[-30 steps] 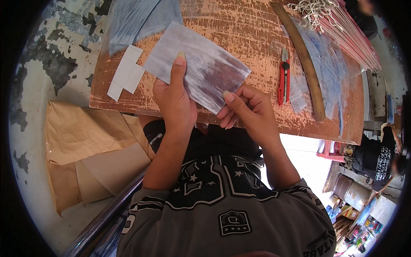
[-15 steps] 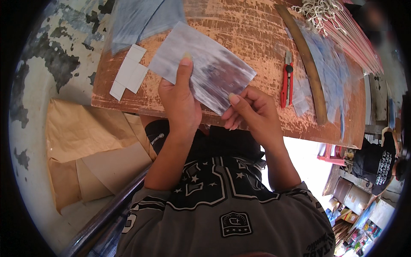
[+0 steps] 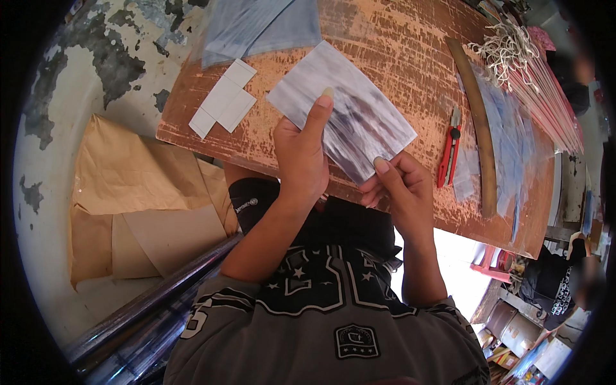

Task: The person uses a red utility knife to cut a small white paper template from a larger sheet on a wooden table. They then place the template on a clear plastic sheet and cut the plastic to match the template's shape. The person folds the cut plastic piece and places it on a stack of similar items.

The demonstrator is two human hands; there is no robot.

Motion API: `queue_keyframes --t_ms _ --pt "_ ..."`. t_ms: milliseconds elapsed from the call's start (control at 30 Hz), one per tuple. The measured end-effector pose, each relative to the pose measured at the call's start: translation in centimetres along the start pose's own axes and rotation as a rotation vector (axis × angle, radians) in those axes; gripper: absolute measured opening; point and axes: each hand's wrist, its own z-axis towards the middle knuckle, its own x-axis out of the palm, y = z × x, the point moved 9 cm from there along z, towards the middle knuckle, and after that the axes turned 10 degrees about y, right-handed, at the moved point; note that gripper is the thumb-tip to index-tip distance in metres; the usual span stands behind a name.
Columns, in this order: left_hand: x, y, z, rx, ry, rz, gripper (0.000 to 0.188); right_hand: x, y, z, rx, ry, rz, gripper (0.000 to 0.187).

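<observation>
A rectangular piece of shiny, translucent plastic sheet (image 3: 359,106) is held up over the near edge of the table, tilted, with streaky reflections on it. My left hand (image 3: 300,151) grips its left side, thumb flat on top and the fingers hidden beneath. At the lower right corner, my right hand (image 3: 405,189) pinches the sheet between thumb and fingers. Whether it is one layer or several I cannot tell. Left of the sheet lies a white cut-out card (image 3: 224,99) with stepped edges. A red utility knife (image 3: 449,151) rests to the right of my right hand, blade pointing away.
The worn brown table (image 3: 398,45) carries bluish plastic sheets (image 3: 263,29) at the far left and more plastic (image 3: 510,147) at right. Beside these lie a wooden strip (image 3: 480,128) and pink sticks with white strings (image 3: 542,83). Brown paper (image 3: 144,173) leans at left.
The whole view has turned slightly, so the table and its contents appear shifted right. Both hands keep their hold on the sheet, whose reflections have changed.
</observation>
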Motion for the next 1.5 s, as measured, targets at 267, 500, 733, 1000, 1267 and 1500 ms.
queue_keyframes --t_ms 267,500,733,1000,1267,1500 --pt "-1.2 -3.0 0.9 0.055 -0.039 -0.007 0.028 -1.0 0.7 -0.6 -0.041 -0.021 0.01 0.024" --pt "-2.0 -3.4 1.0 0.065 -0.051 0.135 0.025 -1.4 1.0 -0.7 -0.028 0.013 0.018 0.024" --pt "-1.9 -3.1 0.7 0.091 -0.068 0.148 0.025 -1.7 1.1 -0.9 -0.028 0.008 0.038 0.024" --pt "-1.4 -2.7 0.9 0.039 -0.073 0.075 0.028 -2.0 0.5 -0.7 -0.01 0.026 0.045 0.024" --pt "0.1 -0.9 0.0 -0.104 0.01 -0.044 0.03 -1.6 0.7 -0.3 -0.04 -0.005 0.057 0.023" --pt "1.5 0.3 -0.2 -0.103 0.07 -0.039 0.031 -0.7 -0.1 -0.2 -0.107 -0.048 0.057 0.023"
